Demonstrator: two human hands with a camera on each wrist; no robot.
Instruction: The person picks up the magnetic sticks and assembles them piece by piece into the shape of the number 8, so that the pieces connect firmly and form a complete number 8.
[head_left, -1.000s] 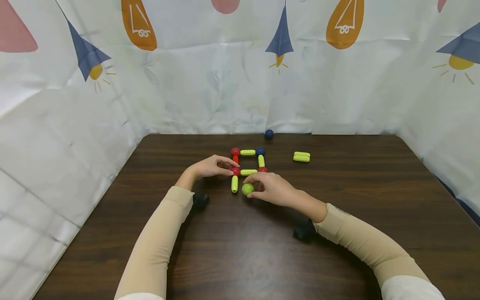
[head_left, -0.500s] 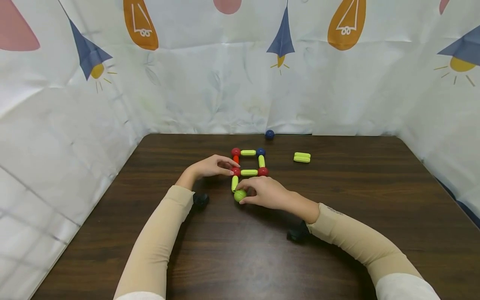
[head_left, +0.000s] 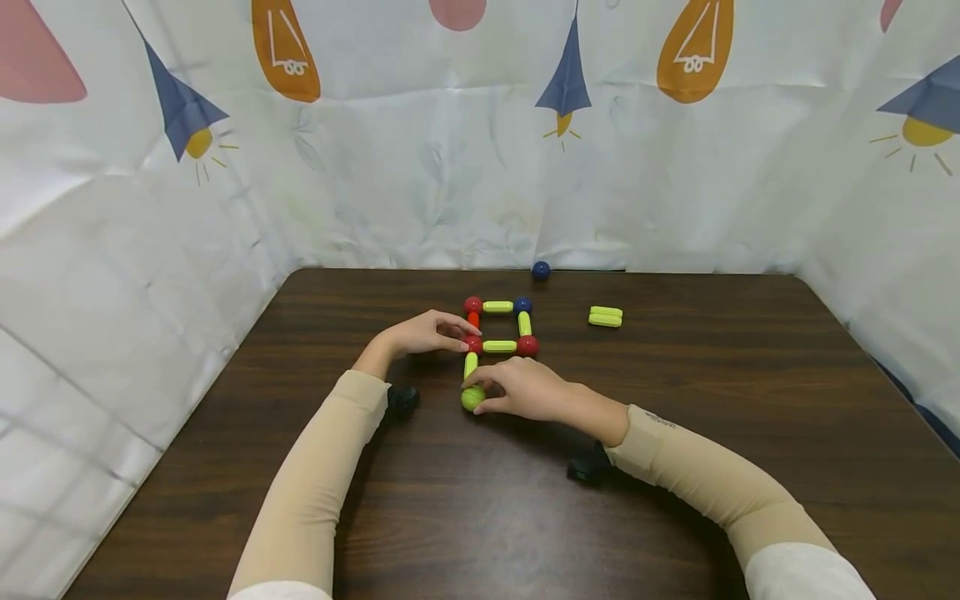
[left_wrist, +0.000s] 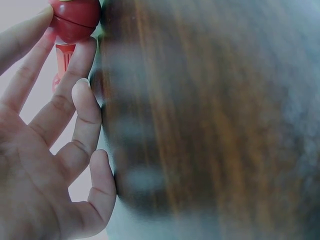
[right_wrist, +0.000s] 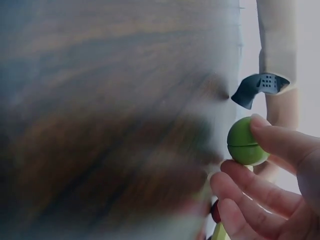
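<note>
Pinched between thumb and fingertips of the right hand (head_left: pixel 532 389) is the green ball (head_left: pixel 473 398); the left hand (head_left: pixel 429 333) holds the near-left red ball (head_left: pixel 474 343) between thumb and fingers, apparently as a steadying grip; the green ball sits at the near end of the outer yellow rod (head_left: pixel 471 365), which runs from that red ball toward the person; fingers cover part of this meeting, so I cannot tell whether ball and rod are firmly joined or only touching

As for what looks done, a four-sided frame lies on the dark table (head_left: pixel 600 533); its other corners are the far-left red ball (head_left: pixel 473 305), the corner blue ball (head_left: pixel 522 305) and the near-right red ball (head_left: pixel 528 346); between them run the far yellow rod (head_left: pixel 498 307), the right yellow rod (head_left: pixel 525 324), the near yellow rod (head_left: pixel 499 346) and, on the left side, the red rod (head_left: pixel 473 320); all four sides appear closed

What seems left is to settle the green ball on its rod, the step I judge to be in hand; beyond that, two loose yellow rods (head_left: pixel 605 317) lie side by side to the right, and a spare blue ball (head_left: pixel 541 270) rests at the table's far edge, all unjoined; a second outline beside the first looks barely begun
</note>
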